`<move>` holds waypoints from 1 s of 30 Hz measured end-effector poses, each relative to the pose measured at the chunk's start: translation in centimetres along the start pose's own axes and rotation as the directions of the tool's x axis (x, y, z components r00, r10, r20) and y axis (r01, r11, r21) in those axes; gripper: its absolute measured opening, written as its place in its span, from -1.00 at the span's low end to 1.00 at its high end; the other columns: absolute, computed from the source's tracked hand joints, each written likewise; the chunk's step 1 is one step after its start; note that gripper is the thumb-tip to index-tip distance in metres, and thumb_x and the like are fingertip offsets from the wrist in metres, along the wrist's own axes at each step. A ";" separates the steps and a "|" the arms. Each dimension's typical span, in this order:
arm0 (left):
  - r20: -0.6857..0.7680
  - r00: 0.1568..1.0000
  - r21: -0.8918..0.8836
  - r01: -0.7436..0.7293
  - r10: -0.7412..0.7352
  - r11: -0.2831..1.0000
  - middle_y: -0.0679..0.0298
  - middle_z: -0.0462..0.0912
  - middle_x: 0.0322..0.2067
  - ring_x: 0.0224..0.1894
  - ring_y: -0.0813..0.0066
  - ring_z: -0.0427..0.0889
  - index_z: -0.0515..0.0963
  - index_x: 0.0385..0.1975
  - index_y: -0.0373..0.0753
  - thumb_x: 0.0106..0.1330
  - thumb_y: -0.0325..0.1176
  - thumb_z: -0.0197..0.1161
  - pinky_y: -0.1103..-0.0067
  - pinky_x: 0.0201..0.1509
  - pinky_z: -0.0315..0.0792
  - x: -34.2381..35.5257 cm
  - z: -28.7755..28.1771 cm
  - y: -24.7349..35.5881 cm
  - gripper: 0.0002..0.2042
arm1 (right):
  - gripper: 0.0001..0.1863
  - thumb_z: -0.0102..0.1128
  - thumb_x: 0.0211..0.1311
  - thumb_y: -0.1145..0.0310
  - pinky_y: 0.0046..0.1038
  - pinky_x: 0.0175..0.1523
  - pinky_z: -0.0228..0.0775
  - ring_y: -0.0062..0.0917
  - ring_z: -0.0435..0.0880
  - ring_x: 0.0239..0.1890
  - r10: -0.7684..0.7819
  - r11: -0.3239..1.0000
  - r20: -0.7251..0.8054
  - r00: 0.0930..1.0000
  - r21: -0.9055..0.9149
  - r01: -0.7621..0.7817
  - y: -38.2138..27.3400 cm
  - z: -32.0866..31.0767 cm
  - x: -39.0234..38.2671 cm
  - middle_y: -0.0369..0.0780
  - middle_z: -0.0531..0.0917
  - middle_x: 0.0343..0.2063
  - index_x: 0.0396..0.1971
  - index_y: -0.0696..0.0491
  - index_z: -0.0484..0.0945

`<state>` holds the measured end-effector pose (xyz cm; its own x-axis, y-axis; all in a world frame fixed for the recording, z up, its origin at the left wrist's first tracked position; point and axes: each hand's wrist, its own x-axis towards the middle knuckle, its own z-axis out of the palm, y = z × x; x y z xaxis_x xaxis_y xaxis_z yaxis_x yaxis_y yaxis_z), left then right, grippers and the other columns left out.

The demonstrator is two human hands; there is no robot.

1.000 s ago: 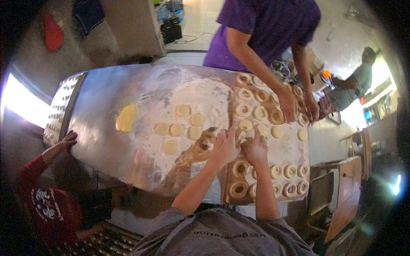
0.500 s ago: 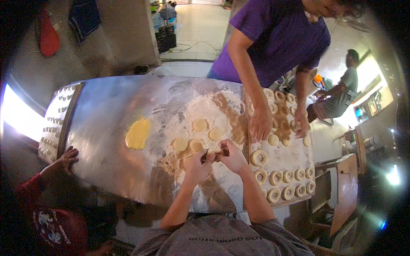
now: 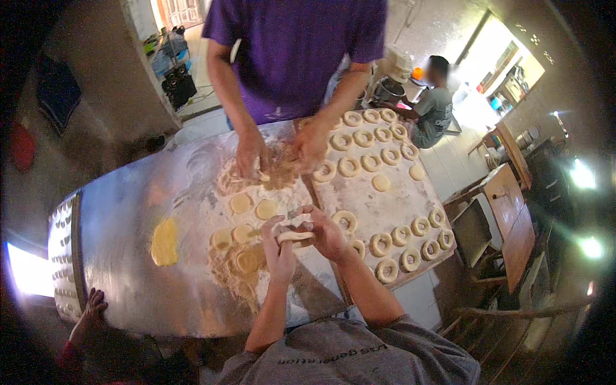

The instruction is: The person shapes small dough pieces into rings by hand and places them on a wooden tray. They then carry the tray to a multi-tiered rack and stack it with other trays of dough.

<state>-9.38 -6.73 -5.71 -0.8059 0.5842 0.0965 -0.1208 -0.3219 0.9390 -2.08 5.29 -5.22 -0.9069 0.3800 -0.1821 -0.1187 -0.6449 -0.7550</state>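
Observation:
My left hand [image 3: 280, 252] and my right hand [image 3: 330, 239] come together over the near right part of the metal table, both closed on one pale dough ring [image 3: 296, 237]. Fingers cover part of the ring, and its lower edge shows as a thick band between the hands. Left of my hands, several flat dough rounds lie on flour, among them one round [image 3: 240, 203] toward the far side and another [image 3: 249, 261] beside my left wrist. To the right, a floured board [image 3: 359, 202] carries rows of shaped dough rings [image 3: 382, 245] and two plain rounds [image 3: 381, 183].
Opposite me, a person in a purple shirt [image 3: 289, 70] has both hands over the floured table. A yellow flat mass [image 3: 165, 242] lies on the metal. Another person's hand [image 3: 96, 303] touches the near left edge. Someone sits behind the board; wooden furniture [image 3: 504, 199] stands at right.
The view has turned, shifting the table leftward. My hands now hold the dough higher, more plainly a ring. The purple-shirted person's hands have moved from the board to the table's flour.

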 end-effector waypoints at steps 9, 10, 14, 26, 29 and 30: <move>0.133 0.991 0.715 -0.115 0.028 0.689 -0.02 0.59 -0.46 -0.39 0.11 0.63 0.34 -0.04 -0.30 0.50 -0.16 -0.17 0.32 -0.30 0.45 -0.6 11.3 2.2 -0.68 | -0.43 -0.21 0.43 -0.02 -0.61 -0.37 0.31 -0.67 0.42 -0.47 -0.227 0.883 0.008 0.974 -0.419 0.209 -7.2 -2.4 -3.7 -0.32 0.49 -0.43 0.29 0.00 0.19; 0.097 0.993 0.660 -0.116 0.069 0.742 -0.02 0.59 -0.48 -0.41 0.06 0.63 0.35 -0.05 -0.30 0.50 -0.16 -0.17 0.30 -0.33 0.45 -0.5 12.4 1.9 -0.68 | -0.44 -0.21 0.43 -0.06 -0.61 -0.40 0.30 -0.66 0.43 -0.49 -0.162 0.915 -0.030 0.986 -0.380 0.138 -7.8 -3.5 -4.3 -0.33 0.50 -0.44 0.27 -0.02 0.21; 0.064 0.984 0.578 -0.174 0.169 0.797 -0.06 0.59 -0.50 -0.42 -0.09 0.62 0.36 -0.13 -0.33 0.49 -0.17 -0.13 0.23 -0.36 0.43 -0.4 15.2 -2.1 -0.69 | -0.44 -0.24 0.42 -0.16 -0.61 -0.51 0.25 -0.58 0.45 -0.60 -0.071 0.996 -0.239 0.969 0.040 0.083 -10.5 -6.2 -6.5 -0.32 0.51 -0.56 0.18 -0.06 0.30; 0.116 0.993 0.523 -0.086 0.030 0.848 -0.10 0.56 -0.49 -0.47 -0.17 0.58 0.41 -0.18 -0.26 0.51 -0.23 -0.17 0.21 -0.39 0.42 0.6 22.3 -2.5 -0.74 | -0.43 -0.21 0.41 -0.12 -0.50 -0.61 0.28 -0.57 0.39 -0.71 -0.222 0.854 -0.062 0.973 0.469 0.225 -12.8 -14.9 -7.0 -0.34 0.46 -0.71 0.26 -0.11 0.21; 0.158 0.987 0.653 -0.097 -0.009 0.751 -0.13 0.55 -0.47 -0.41 -0.24 0.56 0.39 -0.13 -0.27 0.52 -0.18 -0.21 0.17 -0.34 0.41 0.8 21.9 -5.3 -0.70 | -0.48 -0.29 0.42 -0.11 -0.51 -0.65 0.26 -0.58 0.40 -0.74 -0.217 0.885 -0.139 0.966 -0.447 0.135 -13.2 -14.5 -6.4 -0.30 0.45 -0.73 0.22 -0.15 0.27; 0.159 0.987 0.640 -0.115 0.016 0.760 -0.14 0.56 -0.47 -0.38 -0.25 0.56 0.38 -0.11 -0.27 0.51 -0.16 -0.21 0.15 -0.31 0.40 0.9 21.9 -5.1 -0.69 | -0.47 -0.29 0.43 -0.11 -0.54 -0.65 0.25 -0.61 0.39 -0.75 -0.149 0.984 -0.221 0.964 -0.129 0.122 -14.0 -13.6 -7.0 -0.33 0.42 -0.73 0.25 -0.15 0.24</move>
<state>3.22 11.81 -3.20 -0.7056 0.6897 0.1627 0.3718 0.1649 0.9136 11.41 20.69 -1.95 -0.7674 0.6084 -0.2023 -0.1754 -0.5027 -0.8465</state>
